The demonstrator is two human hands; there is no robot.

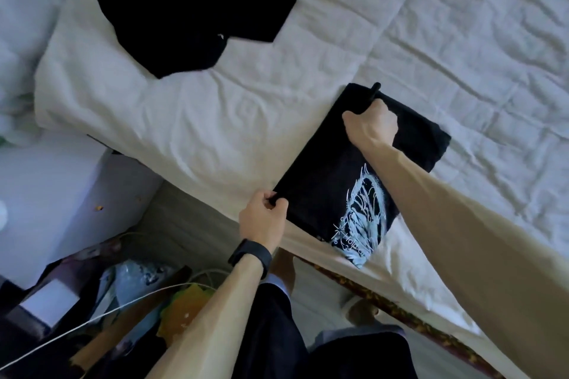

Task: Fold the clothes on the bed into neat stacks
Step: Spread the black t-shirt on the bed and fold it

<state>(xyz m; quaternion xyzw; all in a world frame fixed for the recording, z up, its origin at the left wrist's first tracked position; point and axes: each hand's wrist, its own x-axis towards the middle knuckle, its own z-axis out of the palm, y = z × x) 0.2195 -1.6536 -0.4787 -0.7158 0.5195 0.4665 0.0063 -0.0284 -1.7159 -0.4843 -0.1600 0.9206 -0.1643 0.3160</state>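
A black shirt with a pale blue wing print (332, 175) lies folded lengthwise near the bed's near edge, its printed end hanging over the edge. My left hand (263, 218) pinches its near left corner. My right hand (371, 126) grips the fabric at the far end, where a small bunched piece sticks up. A loose pile of black clothes (191, 6) lies at the far left of the white bed (277, 108).
The white quilted cover spreads wide to the right. A pale pillow or blanket (21, 24) sits at the far left. Beside the bed on the floor are bags, a white cable (101, 314) and clutter. The bed's patterned base (400, 314) runs diagonally by my legs.
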